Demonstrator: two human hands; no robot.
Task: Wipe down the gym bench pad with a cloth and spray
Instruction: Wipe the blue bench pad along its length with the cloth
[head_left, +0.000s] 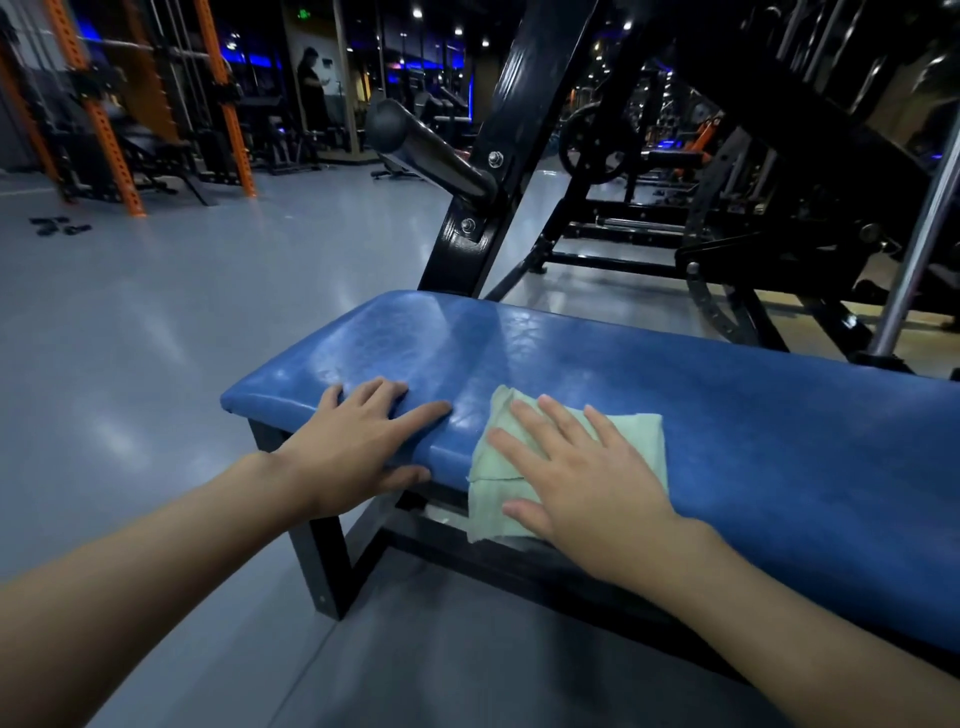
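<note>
The bench pad (727, 415) lies before me, my right hand (587, 478) pressing the cloth (636, 431) on its near edge with straight, spread fingers (561, 423) (for full contact, I think), while my left hand (353, 441) rests open beside it, holding nothing.

The cloth (491, 506) lies on the bench pad (727, 415) near its left end, draped over the pad's near edge, under the flat right hand (587, 483). The left hand (358, 441) rests on the pad just left of the cloth. A machine upright (498, 156) rises behind the pad; a frame leg (322, 561) stands beneath it
</note>
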